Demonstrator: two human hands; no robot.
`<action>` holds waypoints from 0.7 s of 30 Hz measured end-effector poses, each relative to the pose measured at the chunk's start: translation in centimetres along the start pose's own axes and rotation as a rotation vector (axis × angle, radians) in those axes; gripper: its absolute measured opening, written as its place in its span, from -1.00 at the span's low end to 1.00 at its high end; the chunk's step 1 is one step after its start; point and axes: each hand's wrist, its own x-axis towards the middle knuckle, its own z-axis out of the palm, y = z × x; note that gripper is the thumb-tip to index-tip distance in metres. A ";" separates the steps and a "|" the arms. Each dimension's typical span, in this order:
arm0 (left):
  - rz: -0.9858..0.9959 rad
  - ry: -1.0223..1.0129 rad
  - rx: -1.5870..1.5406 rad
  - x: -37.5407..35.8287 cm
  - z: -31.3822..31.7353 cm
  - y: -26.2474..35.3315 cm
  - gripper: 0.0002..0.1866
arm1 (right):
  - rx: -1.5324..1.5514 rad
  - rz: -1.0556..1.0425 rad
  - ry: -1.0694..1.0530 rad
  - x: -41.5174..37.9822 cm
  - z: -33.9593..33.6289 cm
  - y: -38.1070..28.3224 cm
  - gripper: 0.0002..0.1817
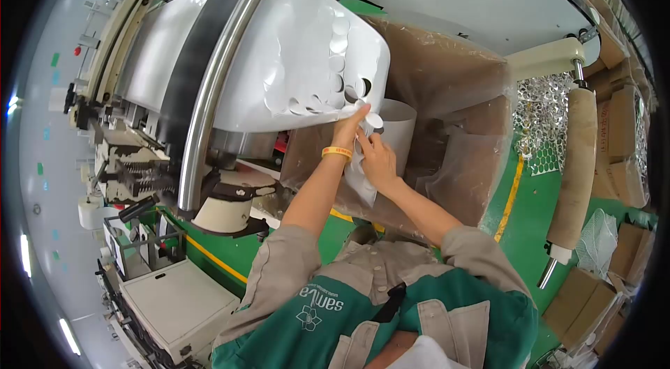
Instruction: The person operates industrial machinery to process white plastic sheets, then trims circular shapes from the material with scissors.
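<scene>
A wide white sheet [279, 48] hangs over a steel roller [216, 83], with round cuts and loose discs along its right and lower edge. My left hand [347, 126], with a yellow wristband, is closed on the sheet's lower right edge. Just beside it, my right hand [378, 160] is closed near a small white disc [374, 121]; what its fingers pinch is too small to make out. A white strip [359, 184] hangs down below both hands. Behind them, a white cylinder [398, 132] stands in a box lined with clear plastic [481, 139].
The machine frame [125, 27] fills the left side. A brown padded roller [574, 167] sticks out at the right, by a heap of perforated scrap [544, 107]. Cardboard boxes [579, 303] lie at the lower right, a white cabinet [178, 303] at the lower left.
</scene>
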 end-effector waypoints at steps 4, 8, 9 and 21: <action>0.075 0.015 -0.166 2.0 -0.2 -4.3 -0.69 | 0.441 0.063 -0.061 -0.1 -1.5 2.9 -0.58; -0.144 -0.001 -0.225 2.4 0.9 -5.6 -0.73 | 0.924 0.482 -0.018 0.7 0.4 12.8 -0.33; -0.169 0.026 -0.117 2.0 1.0 -5.8 -0.73 | 1.157 0.678 0.107 2.3 0.7 13.9 -0.24; -0.044 -0.308 -0.275 2.4 1.0 -11.1 -0.63 | 1.052 0.315 -0.354 14.6 -1.6 8.5 -0.14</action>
